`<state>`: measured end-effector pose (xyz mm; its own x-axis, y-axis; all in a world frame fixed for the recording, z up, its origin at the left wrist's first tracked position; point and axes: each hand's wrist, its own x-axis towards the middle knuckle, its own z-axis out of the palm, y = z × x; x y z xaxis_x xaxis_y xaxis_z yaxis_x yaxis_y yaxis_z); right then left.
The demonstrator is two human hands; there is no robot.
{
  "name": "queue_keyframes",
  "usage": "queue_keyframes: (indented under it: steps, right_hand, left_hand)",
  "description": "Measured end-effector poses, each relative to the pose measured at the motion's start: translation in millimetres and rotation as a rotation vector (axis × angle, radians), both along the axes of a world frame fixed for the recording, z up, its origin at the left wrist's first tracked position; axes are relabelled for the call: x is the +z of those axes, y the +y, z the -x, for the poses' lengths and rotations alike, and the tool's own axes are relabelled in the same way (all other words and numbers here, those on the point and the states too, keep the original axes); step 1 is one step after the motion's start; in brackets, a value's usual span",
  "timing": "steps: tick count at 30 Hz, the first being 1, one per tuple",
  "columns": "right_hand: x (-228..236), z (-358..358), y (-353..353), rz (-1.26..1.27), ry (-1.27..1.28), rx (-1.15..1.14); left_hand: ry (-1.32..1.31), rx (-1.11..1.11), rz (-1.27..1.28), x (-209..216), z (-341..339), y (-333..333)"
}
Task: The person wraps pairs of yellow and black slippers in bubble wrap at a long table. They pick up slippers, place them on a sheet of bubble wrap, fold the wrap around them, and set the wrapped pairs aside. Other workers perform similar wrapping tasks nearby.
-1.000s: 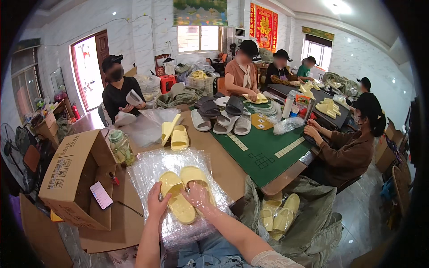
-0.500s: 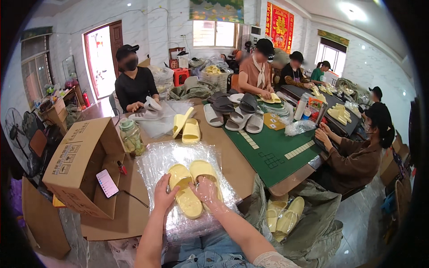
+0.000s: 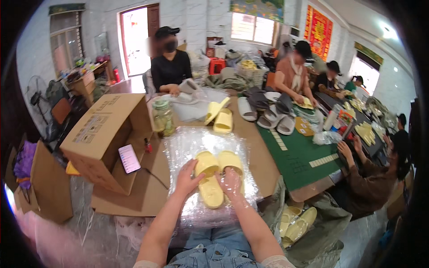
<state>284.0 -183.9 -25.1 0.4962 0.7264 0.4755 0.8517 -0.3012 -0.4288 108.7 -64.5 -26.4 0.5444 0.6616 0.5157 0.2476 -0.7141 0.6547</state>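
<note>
A pair of pale yellow slippers lies side by side on a stack of clear plastic bags (image 3: 178,149), straps at the far end. My left hand (image 3: 187,179) grips the outer side of the left slipper (image 3: 211,192), its thumb by the strap edge. My right hand (image 3: 231,183) has its fingers at the strap opening of the right slipper (image 3: 232,161), hiding most of that footbed. Shiny clear film covers this hand and wrist, seemingly a bag. Just beyond the stack is another yellow pair (image 3: 223,120), one slipper leaning on the other.
Left of the stack are an open cardboard box (image 3: 100,138), a phone (image 3: 129,158) and a glass jar (image 3: 163,118). Grey and black slippers (image 3: 268,109) pile up beyond a green mat (image 3: 292,163). A sack with yellow slippers (image 3: 298,225) hangs low right. Several co-workers sit around.
My view has swung left, shifting the scene rightward in the picture. Both hands keep their places on the yellow slippers. The co-worker across has lowered a grey slipper.
</note>
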Motion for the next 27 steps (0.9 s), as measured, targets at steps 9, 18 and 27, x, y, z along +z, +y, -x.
queue_keyframes:
  steps: [9, 18, 27]
  right_hand:
    - [-1, -5, 0, -0.050, 0.074, 0.047]
    - [-3, -8, 0, -0.062, 0.088, 0.059]
    - [0, -4, -1, -0.082, 0.053, 0.061]
  left_hand:
    - [0.013, 0.033, 0.008, -2, 0, -1]
    - [-0.014, 0.030, 0.020, 0, 0, -3]
    - [-0.012, 0.032, -0.006, 0, 2, -2]
